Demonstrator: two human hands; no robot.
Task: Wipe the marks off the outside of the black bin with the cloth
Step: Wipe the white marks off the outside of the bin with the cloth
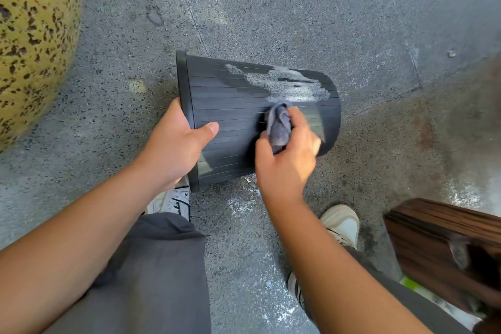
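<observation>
The left hand (173, 149) grips the rim of the black bin (233, 116), while the right hand (287, 160) holds the cloth (279, 125) bunched against its ribbed side, just below the whitish marks (287, 84).

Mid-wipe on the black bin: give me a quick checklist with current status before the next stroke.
1. Left hand grips the black bin at its rim: ok.
2. Right hand holds the cloth: ok.
3. Cloth touching the bin's side: ok.
4. Pale marks gone: not ok, a large patch remains just above the cloth.
5. Underside of bin clean: cannot tell, hidden.
6. Bin off the floor: cannot tell.
</observation>
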